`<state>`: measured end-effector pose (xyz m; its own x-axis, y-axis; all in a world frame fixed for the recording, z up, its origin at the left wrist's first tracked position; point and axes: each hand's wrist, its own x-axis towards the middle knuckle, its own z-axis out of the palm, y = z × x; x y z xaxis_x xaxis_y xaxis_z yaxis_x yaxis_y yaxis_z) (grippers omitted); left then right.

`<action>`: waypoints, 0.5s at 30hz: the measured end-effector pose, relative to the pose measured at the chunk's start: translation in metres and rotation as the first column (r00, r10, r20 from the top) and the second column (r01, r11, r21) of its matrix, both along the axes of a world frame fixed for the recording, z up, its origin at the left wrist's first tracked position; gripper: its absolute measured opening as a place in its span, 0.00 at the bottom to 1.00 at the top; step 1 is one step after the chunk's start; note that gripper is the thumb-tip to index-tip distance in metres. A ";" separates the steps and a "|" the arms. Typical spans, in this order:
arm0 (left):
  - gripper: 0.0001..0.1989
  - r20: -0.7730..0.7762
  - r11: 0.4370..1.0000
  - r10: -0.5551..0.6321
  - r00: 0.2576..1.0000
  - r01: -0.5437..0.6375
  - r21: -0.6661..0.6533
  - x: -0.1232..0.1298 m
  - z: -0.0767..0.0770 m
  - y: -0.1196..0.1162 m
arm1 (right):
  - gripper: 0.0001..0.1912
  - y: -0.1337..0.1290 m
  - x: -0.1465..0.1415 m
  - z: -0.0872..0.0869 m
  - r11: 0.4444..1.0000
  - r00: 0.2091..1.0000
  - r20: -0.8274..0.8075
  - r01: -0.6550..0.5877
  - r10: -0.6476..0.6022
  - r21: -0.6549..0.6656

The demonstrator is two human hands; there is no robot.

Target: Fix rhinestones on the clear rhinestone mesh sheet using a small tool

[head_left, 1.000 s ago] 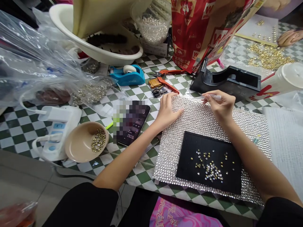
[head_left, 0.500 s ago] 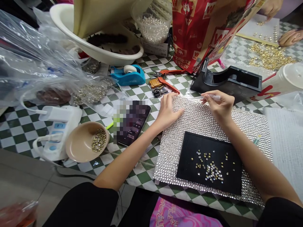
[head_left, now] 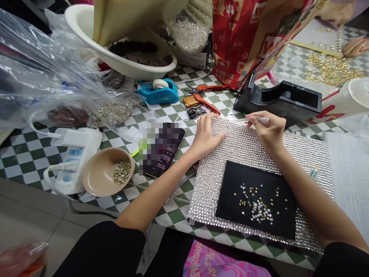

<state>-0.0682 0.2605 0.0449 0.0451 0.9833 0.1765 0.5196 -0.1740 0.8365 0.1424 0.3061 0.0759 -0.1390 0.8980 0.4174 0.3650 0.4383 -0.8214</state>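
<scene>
A large sheet (head_left: 208, 188) covered in rows of sparkling rhinestones lies in front of me. My left hand (head_left: 206, 134) rests on its far left corner, fingers stretched out and thumb apart. In my right hand (head_left: 269, 130) is a slim white pen-like stick (head_left: 263, 119), pinched at the sheet's far edge; its tip is hard to make out. On the sheet's near part sits a black ridged tray (head_left: 230, 213) with loose rhinestones (head_left: 261, 211) scattered over it, clear and gold. A small pale-tipped stick (head_left: 314, 171) lies beside my right forearm.
Left of the sheet are a phone (head_left: 165, 154), a beige bowl (head_left: 98, 177) of rhinestones and a power strip (head_left: 70, 165). Behind stand a blue tape dispenser (head_left: 161, 94), orange-handled pliers (head_left: 208, 104), a black dispenser (head_left: 276, 102) and a red paper bag (head_left: 233, 50). Another person's hand (head_left: 357, 47) is far right.
The whole view has shifted slightly, so things sit a little further right. Both my hands keep nearly the same place on the sheet. The other person's upper hand has moved a little.
</scene>
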 end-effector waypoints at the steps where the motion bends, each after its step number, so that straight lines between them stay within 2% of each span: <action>1: 0.27 -0.001 1.000 0.000 1.000 0.000 -0.002 0.000 0.000 0.000 | 0.03 0.000 0.000 0.000 1.000 1.000 0.002 0.001 -0.001 -0.002; 8: 0.28 0.001 1.000 0.002 1.000 -0.002 -0.011 0.000 0.001 0.000 | 0.04 0.000 0.002 0.002 0.998 0.998 0.013 0.058 -0.058 0.008; 15: 0.27 0.005 1.000 0.004 1.000 -0.004 -0.003 0.001 0.001 0.000 | 0.06 0.003 -0.005 0.000 1.000 0.999 0.043 0.016 -0.017 0.012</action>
